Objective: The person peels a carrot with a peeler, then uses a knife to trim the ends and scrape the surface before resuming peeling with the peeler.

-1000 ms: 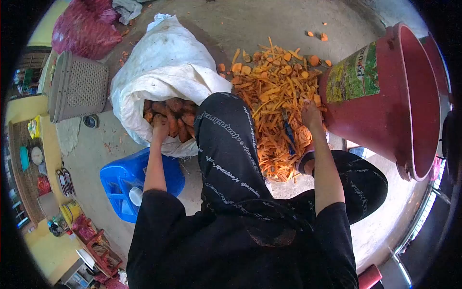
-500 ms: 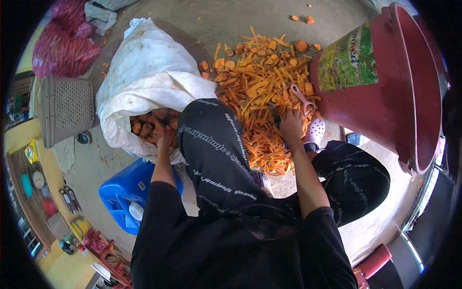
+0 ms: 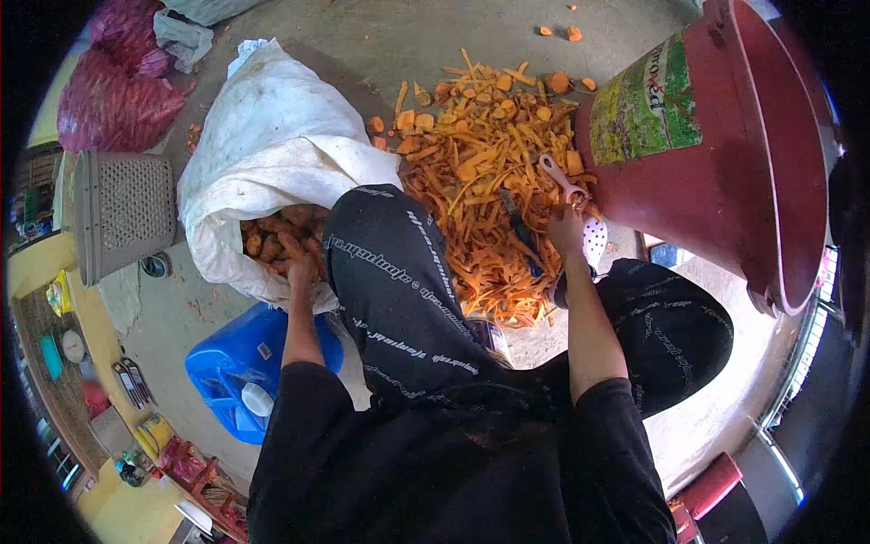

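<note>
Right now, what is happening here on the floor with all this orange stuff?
A person sits on the concrete floor working with carrots. The left hand reaches into the open white sack and touches the unpeeled carrots inside. The right hand holds a pink peeler over a large pile of orange peelings. A big red bucket stands beside the pile, and a blue jerrycan lies near the sack.

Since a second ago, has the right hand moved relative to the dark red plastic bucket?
Yes. The right hand has lifted a pink-handled peeler out of the orange carrot peel pile, ending closer to the dark red plastic bucket.
</note>
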{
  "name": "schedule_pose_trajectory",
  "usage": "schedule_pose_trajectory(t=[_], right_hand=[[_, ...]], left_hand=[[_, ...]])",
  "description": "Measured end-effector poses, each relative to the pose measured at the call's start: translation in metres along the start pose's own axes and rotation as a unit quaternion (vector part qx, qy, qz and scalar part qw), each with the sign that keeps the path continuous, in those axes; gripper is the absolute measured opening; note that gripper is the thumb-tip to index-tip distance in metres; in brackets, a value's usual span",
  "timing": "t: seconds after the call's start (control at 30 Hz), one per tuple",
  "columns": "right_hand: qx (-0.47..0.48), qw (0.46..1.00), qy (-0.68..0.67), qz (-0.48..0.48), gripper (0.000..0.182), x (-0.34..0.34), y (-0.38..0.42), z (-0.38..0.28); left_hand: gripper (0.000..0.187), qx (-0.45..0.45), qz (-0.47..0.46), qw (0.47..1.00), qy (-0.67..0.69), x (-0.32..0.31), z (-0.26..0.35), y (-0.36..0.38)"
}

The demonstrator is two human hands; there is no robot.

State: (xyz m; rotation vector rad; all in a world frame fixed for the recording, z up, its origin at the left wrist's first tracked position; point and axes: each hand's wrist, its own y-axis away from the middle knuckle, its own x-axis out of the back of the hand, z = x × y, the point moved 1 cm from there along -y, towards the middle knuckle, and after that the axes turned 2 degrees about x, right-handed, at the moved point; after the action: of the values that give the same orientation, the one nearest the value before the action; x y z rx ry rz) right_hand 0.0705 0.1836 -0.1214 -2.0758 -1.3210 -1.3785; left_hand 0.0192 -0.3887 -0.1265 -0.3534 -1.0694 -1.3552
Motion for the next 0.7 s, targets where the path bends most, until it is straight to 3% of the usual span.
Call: schedule_pose_trajectory(t=[0.07, 0.13, 0.17, 0.23, 0.33, 0.4, 0.5, 0.6, 0.7], right_hand=[[0.036, 0.993, 0.074, 0.090, 0.024, 0.007, 0.017, -0.016], [0.058, 0.998, -0.008, -0.006, 0.029, 0.011, 0.028, -0.036], [0.068, 0.995, -0.049, -0.054, 0.031, 0.010, 0.037, -0.043], [0.107, 0.991, 0.012, -0.077, 0.039, 0.004, 0.058, -0.050], [0.107, 0.987, 0.062, -0.100, 0.049, -0.002, 0.065, -0.054], [0.123, 0.983, 0.079, -0.112, 0.058, -0.020, 0.061, -0.029], [-0.008, 0.956, 0.099, -0.275, 0.057, 0.001, 0.047, -0.039], [-0.012, 0.988, 0.012, -0.150, 0.043, 0.007, 0.060, -0.042], [0.167, 0.919, 0.289, -0.211, 0.033, 0.008, 0.052, -0.050]], left_hand=[[0.039, 0.007, -0.019, 0.996, 0.089, 0.014, 0.011, 0.012], [0.036, 0.018, -0.044, 0.977, 0.206, 0.027, 0.033, 0.026], [0.035, 0.072, -0.067, 0.948, 0.303, 0.035, 0.049, 0.035], [0.034, 0.193, -0.085, 0.852, 0.479, 0.052, 0.093, 0.051], [0.034, 0.148, -0.102, 0.853, 0.491, 0.097, 0.177, 0.081], [0.039, 0.081, -0.164, 0.820, 0.543, 0.120, 0.213, 0.092], [0.040, -0.007, -0.237, 0.785, 0.572, 0.145, 0.268, 0.106], [0.042, -0.073, -0.279, 0.739, 0.609, 0.163, 0.331, 0.114], [0.046, -0.092, -0.358, 0.668, 0.646, 0.166, 0.392, 0.116]])
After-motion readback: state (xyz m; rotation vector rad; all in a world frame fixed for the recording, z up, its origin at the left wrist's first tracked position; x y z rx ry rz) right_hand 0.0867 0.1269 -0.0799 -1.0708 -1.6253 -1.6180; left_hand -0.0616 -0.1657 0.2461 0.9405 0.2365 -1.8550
